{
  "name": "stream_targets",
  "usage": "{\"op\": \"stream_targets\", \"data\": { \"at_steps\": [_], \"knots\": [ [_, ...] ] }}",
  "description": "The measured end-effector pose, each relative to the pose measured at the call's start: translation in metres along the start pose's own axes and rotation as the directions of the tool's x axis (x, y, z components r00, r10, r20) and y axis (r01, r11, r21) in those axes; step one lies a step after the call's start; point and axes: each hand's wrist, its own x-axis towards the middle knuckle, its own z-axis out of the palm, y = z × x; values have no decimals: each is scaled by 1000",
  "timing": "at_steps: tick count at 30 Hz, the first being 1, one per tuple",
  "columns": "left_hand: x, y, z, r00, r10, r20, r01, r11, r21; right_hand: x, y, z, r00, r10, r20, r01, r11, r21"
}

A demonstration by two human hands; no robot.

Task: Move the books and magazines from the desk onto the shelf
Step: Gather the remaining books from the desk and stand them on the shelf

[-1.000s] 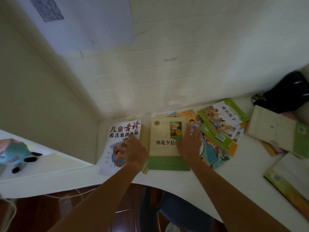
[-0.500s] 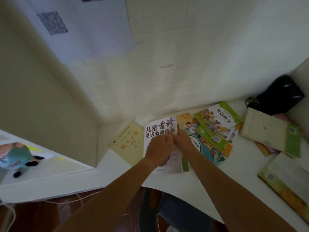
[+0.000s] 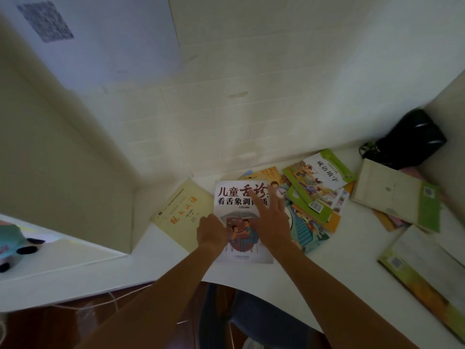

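Hands meet over the white book (image 3: 241,197) on the table (image 3: 352,248). The right hand (image 3: 270,222) lies flat on its cover, fingers (image 3: 273,195) spread and reaching up over the title. The left hand (image 3: 211,231) sits at the book's left edge, fingers curled under (whether they pinch the cover I cannot tell). The book is white with large red and black characters above a drawing of two seated figures. It lies face up near the table's front edge, between a yellow book (image 3: 182,214) at its left and a fanned pile (image 3: 314,195) of green and orange books at its right.
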Motion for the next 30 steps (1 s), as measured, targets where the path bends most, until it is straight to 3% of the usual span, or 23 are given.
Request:
{"op": "stream_targets", "data": {
  "at_steps": [3, 5, 6, 8, 9, 11, 14, 17, 19, 21, 23, 25, 28, 30],
  "knots": [
    [-4, 2, -2, 1000, 25, -2, -25, 1000, -12, -1, -5, 3, 985, -55, 166, 64, 997, -49],
    [-8, 1, -10, 999, 4, -32, -4, 1000, 1, -2, -4, 2, 981, -38, 189, 43, 999, -24],
    [-8, -2, -15, 995, -56, -78, 57, 998, 13, -2, -3, 1, 982, -43, 182, 47, 999, -15],
    [-6, -17, -24, 940, -310, -142, 312, 950, -11, -1, -3, -1, 984, -51, 170, 53, 999, -9],
    [-6, -27, -29, 889, -436, -144, 437, 899, -21, -1, -3, -1, 985, -51, 162, 53, 999, -9],
    [-5, -43, -36, 839, -541, -66, 542, 840, 5, -1, -3, 2, 987, -51, 154, 53, 999, -10],
    [3, -53, -30, 821, -571, 23, 561, 797, -224, 1, 0, 6, 990, -52, 133, 54, 998, -13],
    [9, -60, -25, 784, -599, 160, 574, 602, -555, 1, 0, 6, 991, -49, 124, 52, 998, -23],
    [10, -64, -23, 822, -548, 156, 521, 611, -596, 1, -2, 5, 989, -38, 143, 40, 999, -11],
    [6, -57, -29, 835, -547, -59, 424, 708, -565, 2, -4, 2, 986, -24, 163, 24, 1000, -1],
    [-12, -30, -45, 828, -452, -333, 175, 771, -612, 1, -4, 0, 981, -12, 191, 15, 1000, -15],
    [-30, -1, -59, 829, -238, -506, -124, 805, -581, 1, -3, 0, 974, -2, 225, 10, 999, -34],
    [-45, 19, -81, 810, -77, -582, -311, 785, -536, 6, -9, 1, 987, 56, 149, -53, 998, -28],
    [-51, 25, -97, 780, 24, -625, -421, 759, -496, 12, -13, 0, 993, 115, 2, -114, 978, 173]
  ]
}}
